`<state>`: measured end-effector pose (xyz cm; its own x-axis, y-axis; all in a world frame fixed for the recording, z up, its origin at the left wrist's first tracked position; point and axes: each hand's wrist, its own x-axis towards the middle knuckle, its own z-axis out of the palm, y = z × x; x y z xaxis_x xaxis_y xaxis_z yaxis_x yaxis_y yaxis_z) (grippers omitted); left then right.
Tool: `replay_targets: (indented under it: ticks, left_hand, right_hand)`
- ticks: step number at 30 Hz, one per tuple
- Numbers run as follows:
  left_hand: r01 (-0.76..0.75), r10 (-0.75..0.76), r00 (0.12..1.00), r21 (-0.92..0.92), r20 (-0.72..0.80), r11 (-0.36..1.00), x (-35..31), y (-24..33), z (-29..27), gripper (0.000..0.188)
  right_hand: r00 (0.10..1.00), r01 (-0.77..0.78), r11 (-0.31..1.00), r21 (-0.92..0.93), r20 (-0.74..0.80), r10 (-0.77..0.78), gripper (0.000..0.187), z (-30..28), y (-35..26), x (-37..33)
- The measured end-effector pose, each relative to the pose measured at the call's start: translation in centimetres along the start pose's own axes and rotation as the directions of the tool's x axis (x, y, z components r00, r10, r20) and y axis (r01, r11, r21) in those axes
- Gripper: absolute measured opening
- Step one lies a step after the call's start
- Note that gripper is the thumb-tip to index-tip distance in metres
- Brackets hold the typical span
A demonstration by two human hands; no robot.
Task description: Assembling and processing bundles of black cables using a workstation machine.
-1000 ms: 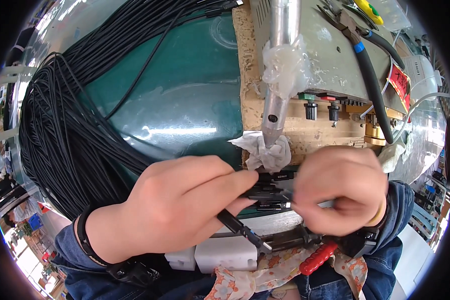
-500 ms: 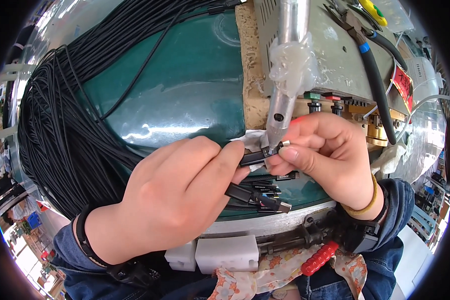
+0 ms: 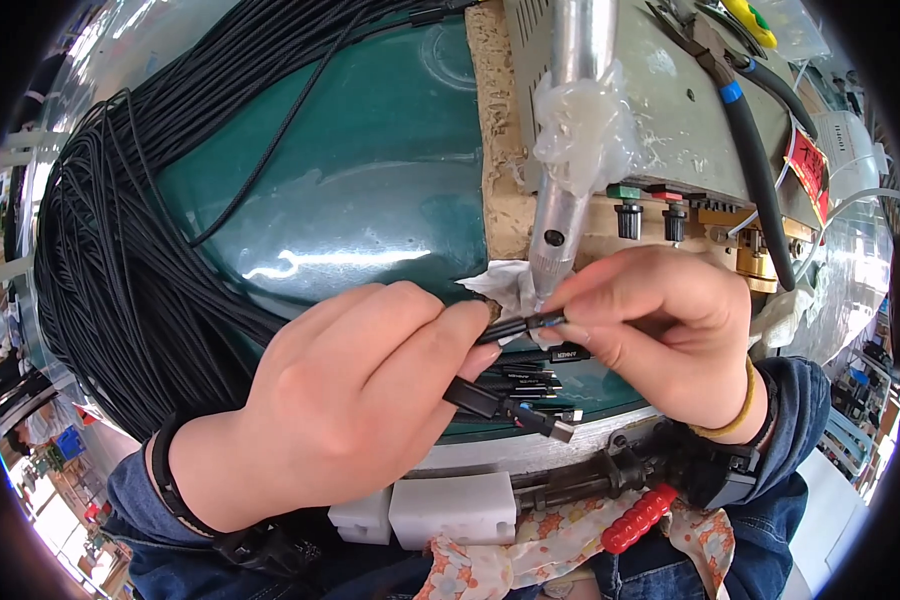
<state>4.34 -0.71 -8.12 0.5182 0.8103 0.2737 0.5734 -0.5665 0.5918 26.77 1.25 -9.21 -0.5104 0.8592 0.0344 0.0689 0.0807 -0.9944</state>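
Note:
My left hand is closed around a black cable connector, its thumb and forefinger gripping the near part. At the connector's far end, the fingertips of my right hand pinch the tip. Just above it, the narrow end of an upright metal nozzle points down; I cannot tell whether they touch. A second black connector with a metal plug sticks out below my left hand, seemingly in its lower fingers. Behind both hands lies a crumpled white paper or cloth. Several more black connectors rest beneath.
A large bundle of black braided cables fills the left of the green mat. At the right stands a grey metal box with knobs, with pliers on top. White blocks and a red ribbed handle are at the near edge.
The connector has dropped slightly below the nozzle tip and turned in my fingers. My right hand has shifted a little down and to the right. The lower connector has tilted downward.

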Motion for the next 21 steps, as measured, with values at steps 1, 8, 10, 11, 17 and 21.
replay_targets:
  ticks: [1,8,10,11,17,21]
  left_hand:
    - [0.000,0.000,1.000,0.000,0.001,1.000,0.1,0.0,-0.2,0.021]
    - [0.231,-0.171,0.971,-0.474,0.166,0.849,0.3,0.1,-1.0,0.009]
    - [0.246,-0.174,0.966,-0.468,0.191,0.849,0.3,0.1,-1.1,0.009]
    - [0.259,-0.175,0.960,-0.462,0.216,0.848,0.3,0.1,-1.1,0.008]
    - [0.291,-0.138,0.944,-0.560,0.299,0.776,0.0,-0.5,-0.5,0.006]
    - [0.305,-0.175,0.945,-0.552,0.275,0.776,0.1,-0.3,-0.5,0.007]
  right_hand:
    - [1.000,0.000,1.000,0.001,-0.001,0.000,0.013,-0.2,0.0,-0.1]
    - [0.987,-0.068,0.985,0.158,0.157,0.043,0.014,-0.8,-0.9,-0.3]
    - [0.987,-0.062,0.989,0.134,0.155,0.041,0.013,-0.8,-1.0,-0.2]
    - [0.988,-0.056,0.993,0.108,0.151,0.040,0.013,-0.7,-1.0,-0.1]
    - [0.959,0.038,0.994,-0.103,0.283,-0.007,0.010,-1.4,-1.5,0.6]
    - [0.975,-0.010,1.000,-0.021,0.222,0.014,0.009,-0.9,-0.9,0.2]
